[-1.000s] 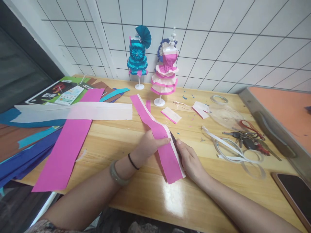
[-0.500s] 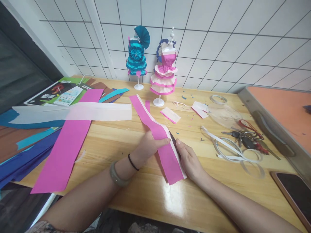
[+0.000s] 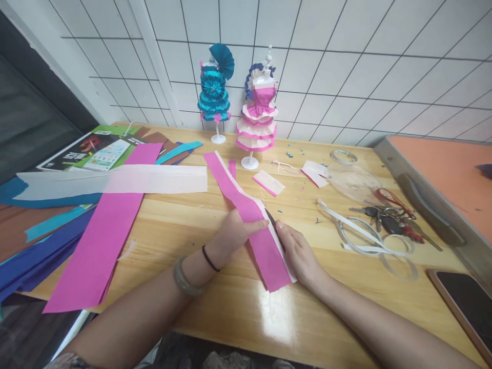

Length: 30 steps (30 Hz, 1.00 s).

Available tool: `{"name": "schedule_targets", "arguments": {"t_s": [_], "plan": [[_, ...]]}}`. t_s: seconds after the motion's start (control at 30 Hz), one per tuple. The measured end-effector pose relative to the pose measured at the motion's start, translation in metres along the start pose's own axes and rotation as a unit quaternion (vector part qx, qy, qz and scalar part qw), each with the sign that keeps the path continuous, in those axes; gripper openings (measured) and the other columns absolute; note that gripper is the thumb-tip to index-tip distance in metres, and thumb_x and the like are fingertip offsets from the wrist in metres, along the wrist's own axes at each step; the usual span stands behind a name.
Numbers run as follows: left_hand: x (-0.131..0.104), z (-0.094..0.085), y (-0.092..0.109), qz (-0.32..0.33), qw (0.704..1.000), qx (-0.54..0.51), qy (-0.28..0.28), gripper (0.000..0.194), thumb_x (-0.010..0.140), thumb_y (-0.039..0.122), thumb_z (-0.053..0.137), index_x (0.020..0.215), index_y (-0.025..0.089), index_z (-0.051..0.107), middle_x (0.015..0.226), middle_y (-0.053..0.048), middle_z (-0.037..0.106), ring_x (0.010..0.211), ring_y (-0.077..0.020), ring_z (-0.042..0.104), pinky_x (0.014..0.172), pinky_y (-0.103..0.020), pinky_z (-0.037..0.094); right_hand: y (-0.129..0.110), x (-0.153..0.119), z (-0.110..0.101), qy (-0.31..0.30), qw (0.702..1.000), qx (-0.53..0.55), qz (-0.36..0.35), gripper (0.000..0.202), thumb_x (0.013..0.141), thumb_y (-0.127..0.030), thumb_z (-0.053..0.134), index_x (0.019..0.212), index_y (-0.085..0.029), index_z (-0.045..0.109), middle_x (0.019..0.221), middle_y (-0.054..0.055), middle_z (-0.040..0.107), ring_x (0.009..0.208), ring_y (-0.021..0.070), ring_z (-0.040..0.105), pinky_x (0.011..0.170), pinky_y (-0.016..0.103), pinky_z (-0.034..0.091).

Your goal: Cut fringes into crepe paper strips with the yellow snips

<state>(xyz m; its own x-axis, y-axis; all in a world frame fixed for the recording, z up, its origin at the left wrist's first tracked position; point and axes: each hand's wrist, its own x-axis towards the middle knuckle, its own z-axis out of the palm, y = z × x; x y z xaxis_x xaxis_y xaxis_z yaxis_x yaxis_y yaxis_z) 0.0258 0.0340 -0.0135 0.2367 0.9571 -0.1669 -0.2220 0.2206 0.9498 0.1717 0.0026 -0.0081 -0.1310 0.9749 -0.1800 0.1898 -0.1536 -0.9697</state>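
A long pink crepe-paper strip [image 3: 265, 251] with a white band along its right edge runs slantwise across the middle of the table. My left hand [image 3: 240, 228] pinches it from the left, thumb lying on top and fingers underneath. Closed at the strip's right edge, my right hand [image 3: 298, 251] grips what look like dark-bladed scissors [image 3: 270, 217]. Only a narrow dark part shows beside the white band; the handles are hidden by the hand. The strip's far end bends away toward a dress form in a pink and white paper dress [image 3: 256, 128].
Behind stands a teal-dressed form [image 3: 214, 97]. Left lie a pink strip [image 3: 88, 241], a white strip [image 3: 169, 179] and more coloured paper over a green-black box [image 3: 82, 148]. Right are tape rolls [image 3: 357, 238], keys [image 3: 392, 223], paper scraps [image 3: 269, 183], a phone [image 3: 461, 302] and an orange-topped tray [image 3: 453, 179].
The view has shifted slightly. Both hands keep nearly the same hold on the strip and the dark tool; the tool's visible part sits marginally lower along the edge.
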Motion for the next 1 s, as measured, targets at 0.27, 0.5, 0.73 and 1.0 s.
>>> {"name": "schedule_targets", "arguments": {"t_s": [0.27, 0.5, 0.73, 1.0], "plan": [[0.001, -0.001, -0.001, -0.011, 1.000, -0.018, 0.001, 0.037, 0.063, 0.025, 0.072, 0.096, 0.015, 0.060, 0.086, -0.004, 0.063, 0.082, -0.0172, 0.058, 0.078, -0.032, 0.047, -0.001, 0.000, 0.000, -0.012, 1.000, 0.007, 0.001, 0.040, 0.085, -0.053, 0.038, 0.074, -0.018, 0.054, 0.069, 0.000, 0.057, 0.067, 0.0159, 0.050, 0.065, 0.026, 0.041], [0.001, -0.001, 0.005, -0.020, 0.999, -0.043, -0.019, 0.033, 0.062, 0.027, 0.073, 0.089, 0.015, 0.060, 0.083, -0.003, 0.062, 0.079, -0.0160, 0.058, 0.077, -0.031, 0.045, -0.002, 0.000, 0.000, -0.014, 1.000, -0.001, -0.018, 0.039, 0.086, -0.052, 0.036, 0.074, -0.018, 0.051, 0.070, 0.001, 0.054, 0.067, 0.0158, 0.048, 0.064, 0.026, 0.040], [0.002, -0.003, 0.016, -0.045, 0.990, -0.111, -0.076, 0.041, 0.057, 0.021, 0.076, 0.093, 0.015, 0.057, 0.077, -0.001, 0.060, 0.071, -0.0134, 0.056, 0.070, -0.029, 0.044, -0.002, -0.003, 0.002, -0.022, 1.000, 0.017, -0.008, 0.042, 0.086, -0.054, 0.034, 0.059, -0.021, 0.036, 0.052, -0.005, 0.034, 0.048, 0.0108, 0.031, 0.047, 0.024, 0.030], [0.001, -0.003, 0.013, -0.013, 0.996, -0.062, -0.066, 0.044, 0.060, 0.024, 0.075, 0.098, 0.015, 0.055, 0.078, -0.001, 0.058, 0.072, -0.0124, 0.054, 0.072, -0.029, 0.044, -0.002, -0.002, 0.001, -0.018, 0.999, 0.037, 0.004, 0.042, 0.085, -0.055, 0.035, 0.061, -0.021, 0.036, 0.053, -0.006, 0.031, 0.047, 0.0098, 0.028, 0.046, 0.024, 0.026]]}}
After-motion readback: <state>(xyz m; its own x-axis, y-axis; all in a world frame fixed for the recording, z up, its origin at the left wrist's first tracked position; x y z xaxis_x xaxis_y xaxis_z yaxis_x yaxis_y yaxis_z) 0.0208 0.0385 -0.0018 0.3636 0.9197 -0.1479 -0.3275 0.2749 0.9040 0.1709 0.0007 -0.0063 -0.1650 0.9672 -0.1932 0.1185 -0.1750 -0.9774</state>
